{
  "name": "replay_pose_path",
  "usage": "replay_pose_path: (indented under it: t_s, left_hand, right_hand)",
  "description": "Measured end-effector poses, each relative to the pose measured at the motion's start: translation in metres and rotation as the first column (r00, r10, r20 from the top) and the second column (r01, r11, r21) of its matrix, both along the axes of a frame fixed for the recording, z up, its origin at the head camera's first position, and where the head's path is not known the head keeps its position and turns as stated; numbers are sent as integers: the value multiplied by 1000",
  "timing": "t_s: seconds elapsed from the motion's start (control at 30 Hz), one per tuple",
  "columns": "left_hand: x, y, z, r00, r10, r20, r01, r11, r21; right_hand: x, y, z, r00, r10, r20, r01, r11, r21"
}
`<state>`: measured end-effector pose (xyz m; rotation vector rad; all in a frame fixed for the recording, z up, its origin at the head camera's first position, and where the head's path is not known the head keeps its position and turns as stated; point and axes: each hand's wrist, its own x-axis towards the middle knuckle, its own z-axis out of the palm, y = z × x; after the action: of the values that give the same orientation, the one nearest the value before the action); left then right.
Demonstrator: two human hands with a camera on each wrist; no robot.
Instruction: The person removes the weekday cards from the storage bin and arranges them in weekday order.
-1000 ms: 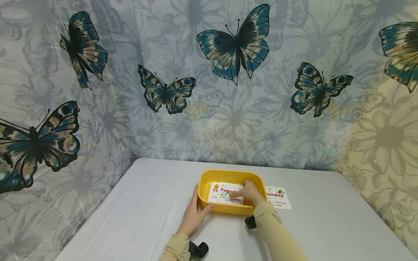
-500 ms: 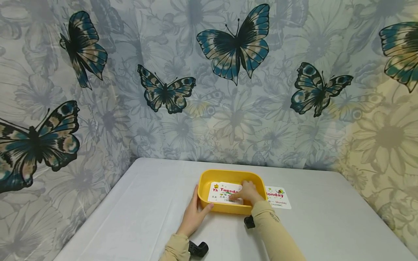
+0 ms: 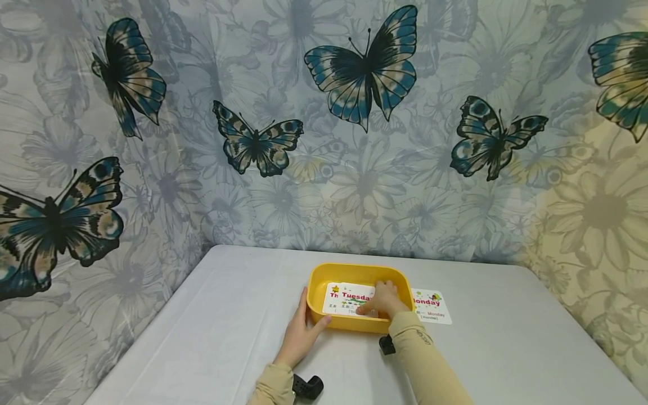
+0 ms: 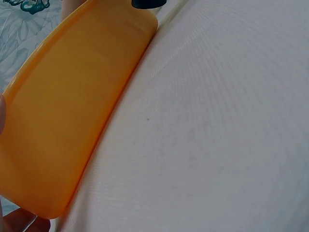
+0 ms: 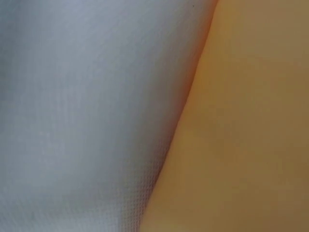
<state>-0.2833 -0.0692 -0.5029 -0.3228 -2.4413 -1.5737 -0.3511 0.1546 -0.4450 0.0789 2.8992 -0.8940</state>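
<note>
Now the card (image 3: 349, 300) shows more of "Tuesday" (right hand (image 3: 387, 300): grip unclear), the left hand (image 3: 298, 336) holding the box (image 3: 349, 323).

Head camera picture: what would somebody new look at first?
Probably the big teal-and-black butterflies on the flowery backdrop behind the table. Next, the bright yellow box on the table, with the left hand holding its left side and the right hand inside, by the Tuesday card. The Monday card sticks out to the box's right.
</note>
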Motion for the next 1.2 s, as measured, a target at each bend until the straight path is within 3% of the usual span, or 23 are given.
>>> replay_pose_path:
  t_s: [0.2, 0.47, 0.77, 1.2]
  left_hand:
    - [0, 1, 0, 1000, -3, -4, 3, 1000, 7]
    - [-1, 1, -1, 1000, -6, -17, 6, 1000, 4]
    - [-3, 0, -5, 999, -2, -34, 2, 1000, 0]
    - [-3, -3, -6, 999, 3, -44, -3, 1000, -2]
  right_hand:
    - [1, 1, -1, 1000, -1, -13, 1, 1000, -12]
    - [-3, 2, -6, 998, -64, -19, 62, 996, -67]
    - [-5, 1, -6, 984, -176, 38, 180, 952, -248]
    - [-7, -1, 5, 991, -122, -58, 100, 951, -291]
